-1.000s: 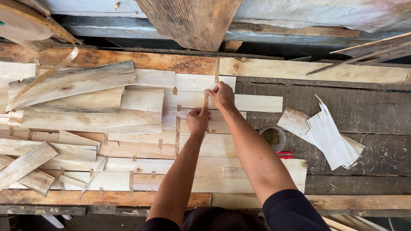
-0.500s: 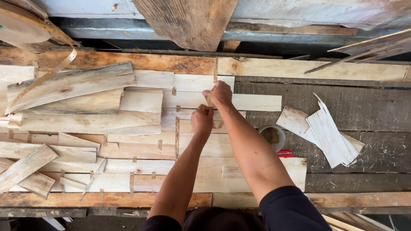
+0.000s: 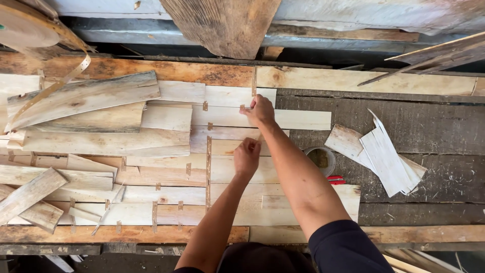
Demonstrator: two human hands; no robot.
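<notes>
Two bare hands work over a sheet of thin wood strips [image 3: 237, 167] joined by bits of brown tape, lying flat on the counter [image 3: 429, 197]. Nearer the body, the left hand [image 3: 247, 156] is closed in a pinch on a narrow strip of tape [image 3: 258, 137] that runs up from its fingertips toward the other hand. Just beyond it, the right hand [image 3: 260, 111] has its fingers curled down, pressing the far end of that tape against a pale strip; whether this grip is fully closed cannot be told. To the right of the left hand, close by, sits a roll of tape [image 3: 320, 158] with a small red tool [image 3: 333, 179] beside it. Farther right lies a little pile of veneer offcuts [image 3: 384, 156]. Left of both hands, loose boards [image 3: 86, 101] overlap in a heap. Beyond the right hand a long plank [image 3: 364, 81] edges the counter.
</notes>
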